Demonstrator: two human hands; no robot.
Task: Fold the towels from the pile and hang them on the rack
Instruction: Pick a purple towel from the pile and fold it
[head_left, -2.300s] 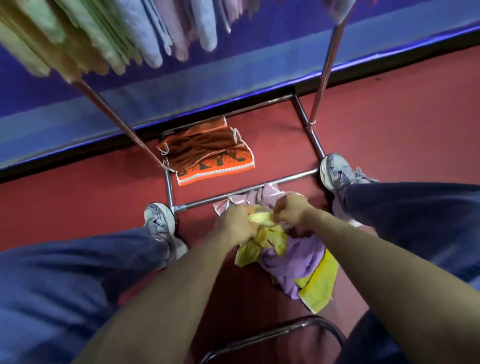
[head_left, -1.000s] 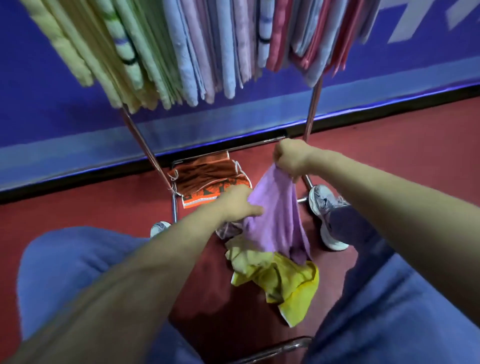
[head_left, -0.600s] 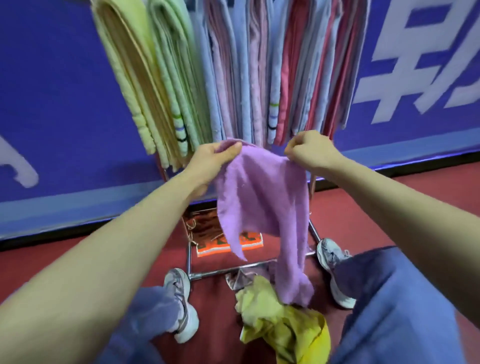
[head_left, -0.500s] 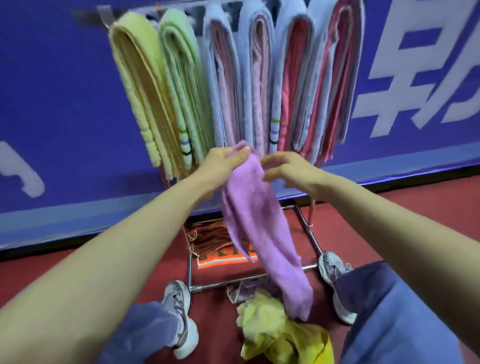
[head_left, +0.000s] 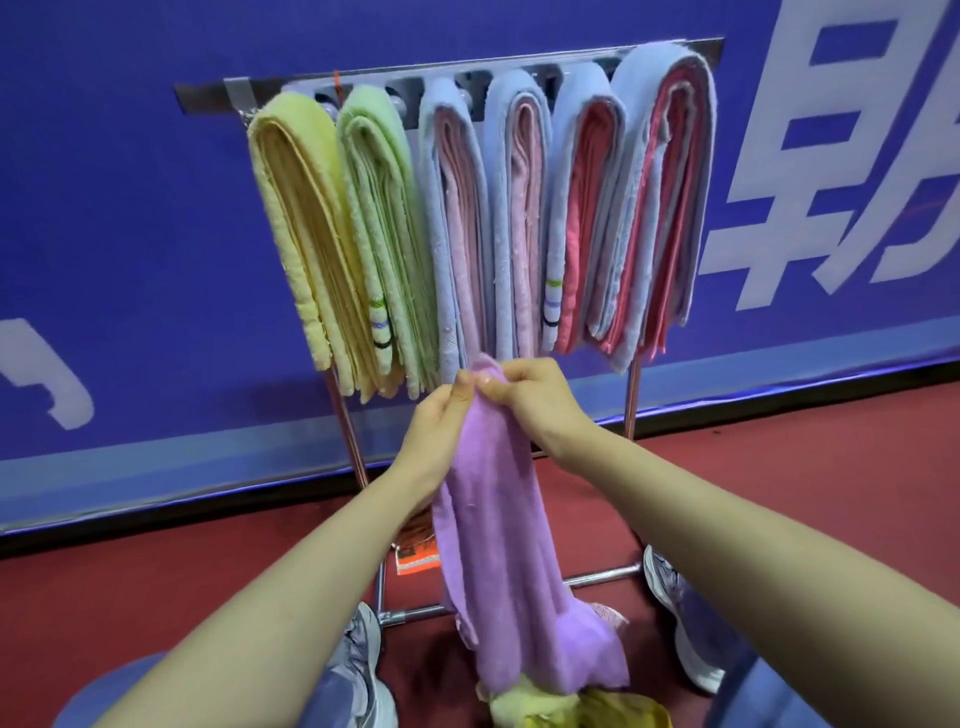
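Note:
A purple towel (head_left: 498, 525) hangs lengthwise in front of me, folded in half, its lower end just above the pile. My left hand (head_left: 441, 431) and my right hand (head_left: 535, 400) pinch its top corners together, side by side. Below it on the red floor lies the pile, with a yellow towel (head_left: 566, 709) on top and a bit of pink cloth (head_left: 605, 616) behind. The metal rack (head_left: 519, 70) stands against the blue wall, with several folded towels over its arms: yellow (head_left: 301, 223), green (head_left: 384, 228), then blue and pink ones (head_left: 524, 208).
An orange cloth (head_left: 415, 551) lies on the floor inside the rack's base frame (head_left: 597, 576). My feet in grey shoes (head_left: 675, 613) stand on either side of the pile. A blue wall with white lettering (head_left: 831, 156) rises right behind the rack.
I lifted the purple towel off the pile, raised it in front of the rack and brought both hands together, so the towel now hangs folded in half. My view rose from floor to rack.

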